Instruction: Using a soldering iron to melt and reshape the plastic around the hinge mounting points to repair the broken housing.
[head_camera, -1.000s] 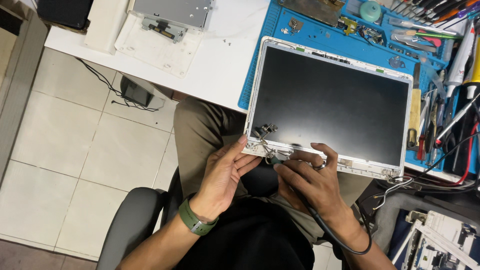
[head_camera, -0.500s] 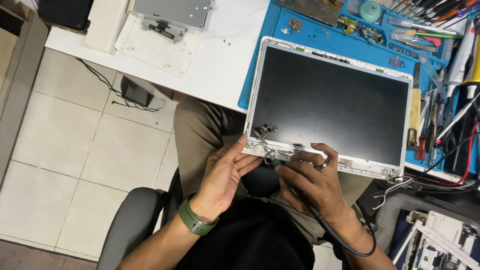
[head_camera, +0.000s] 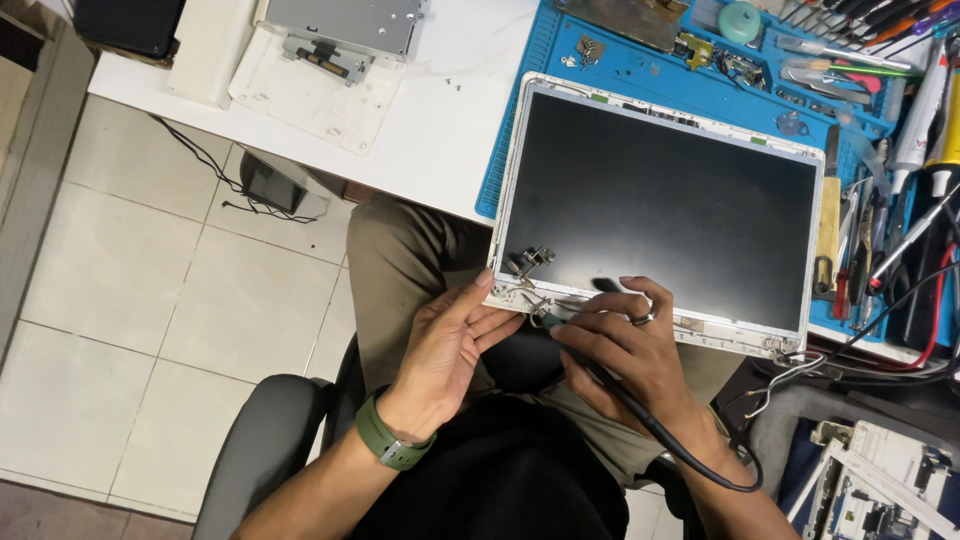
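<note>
Working at hinge (head_camera: 528, 262) end of laptop screen panel (head_camera: 665, 195), overhanging near edge of surface (head_camera: 440, 130). Left hand (head_camera: 445, 345) steadying bezel corner, fingers flat. Right hand (head_camera: 625, 340) gripping corded tool (head_camera: 640, 420). Next move likely needing steady tip placement.

Left wrist carried an olive-green watch band (head_camera: 392, 443). Right hand (head_camera: 628, 350) wore a dark ring (head_camera: 643, 319). Khaki trousers (head_camera: 400, 260), black top (head_camera: 500, 480).

Left hand (head_camera: 447, 345) open, fingers extended flat; right hand (head_camera: 622, 345) curled in a tight grip.
</note>
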